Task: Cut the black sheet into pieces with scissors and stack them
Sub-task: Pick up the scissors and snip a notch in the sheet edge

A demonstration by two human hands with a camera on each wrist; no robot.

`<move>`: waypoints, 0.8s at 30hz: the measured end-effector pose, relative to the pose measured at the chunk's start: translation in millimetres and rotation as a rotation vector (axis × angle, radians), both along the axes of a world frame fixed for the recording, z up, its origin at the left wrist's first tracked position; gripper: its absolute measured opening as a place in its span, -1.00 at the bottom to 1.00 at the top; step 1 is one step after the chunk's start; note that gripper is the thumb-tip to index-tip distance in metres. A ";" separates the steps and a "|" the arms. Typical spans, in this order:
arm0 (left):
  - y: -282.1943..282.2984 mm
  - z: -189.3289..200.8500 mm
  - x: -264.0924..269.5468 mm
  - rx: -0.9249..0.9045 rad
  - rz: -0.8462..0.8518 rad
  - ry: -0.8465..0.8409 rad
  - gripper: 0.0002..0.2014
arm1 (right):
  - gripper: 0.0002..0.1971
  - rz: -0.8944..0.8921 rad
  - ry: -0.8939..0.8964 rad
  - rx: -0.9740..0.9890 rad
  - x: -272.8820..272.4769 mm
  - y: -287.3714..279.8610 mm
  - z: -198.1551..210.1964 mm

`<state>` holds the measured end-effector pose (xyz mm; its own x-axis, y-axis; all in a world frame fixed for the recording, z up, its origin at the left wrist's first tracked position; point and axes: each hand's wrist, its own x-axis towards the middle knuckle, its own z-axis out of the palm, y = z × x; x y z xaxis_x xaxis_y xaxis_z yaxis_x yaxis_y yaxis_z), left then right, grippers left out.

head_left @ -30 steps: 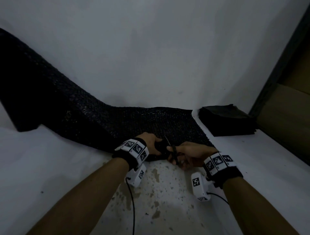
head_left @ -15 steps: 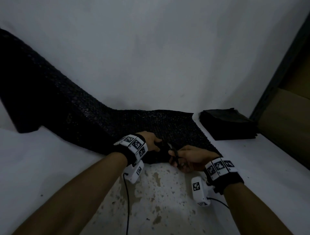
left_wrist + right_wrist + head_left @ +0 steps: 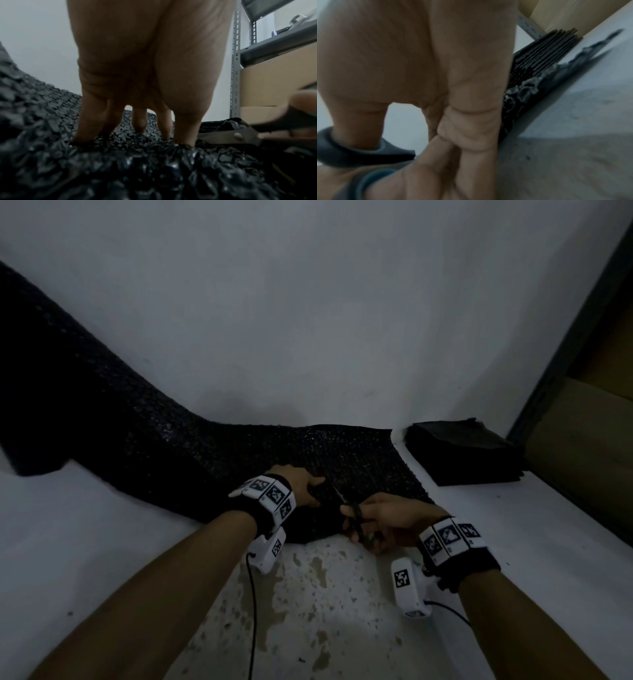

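**Scissors at the near edge of the sheet**

The long black bubbled plastic sheet (image 3: 212, 453) lies across the white table (image 3: 513, 542), its long axis running left to right. The right hand (image 3: 390, 517) grips the dark-handled scissors (image 3: 351, 517), blades pointing away across the sheet's width. The left hand (image 3: 303, 486), just left of the blades, presses fingertips (image 3: 82, 136) onto the sheet. The stack of cut black pieces (image 3: 462, 451) sits to the right.

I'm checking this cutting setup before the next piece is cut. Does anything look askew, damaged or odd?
Nothing looks damaged. The black sheet climbs the wall at the left instead of lying flat. The stack of cut pieces at the right has uneven edges. The left hand presses the sheet; the right hand holds the scissors.
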<state>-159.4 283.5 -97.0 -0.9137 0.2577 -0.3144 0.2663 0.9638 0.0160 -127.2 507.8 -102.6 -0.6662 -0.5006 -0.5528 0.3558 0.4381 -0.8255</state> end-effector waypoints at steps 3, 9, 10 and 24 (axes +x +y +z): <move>-0.7 -0.7 0.2 -0.014 -0.016 0.015 -0.32 | -0.39 0.004 -0.009 -0.001 -3.0 -1.9 2.9; -0.1 -2.1 1.8 -0.017 -0.005 0.020 -0.34 | -0.31 0.019 0.016 0.026 -14.8 -3.3 -0.6; 0.0 -1.4 2.0 -0.023 -0.010 0.019 -0.34 | -0.30 0.018 0.028 0.034 -16.7 -4.5 -0.9; -2.5 -3.2 -0.7 -0.047 -0.036 0.023 -0.33 | -0.42 -0.039 0.137 0.067 -26.7 -15.3 -8.4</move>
<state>-160.1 281.0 -100.2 -0.9114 0.2757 -0.3056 0.3002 0.9532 -0.0352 -153.9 492.6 -111.0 -0.7561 -0.4377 -0.4866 0.2598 0.4817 -0.8369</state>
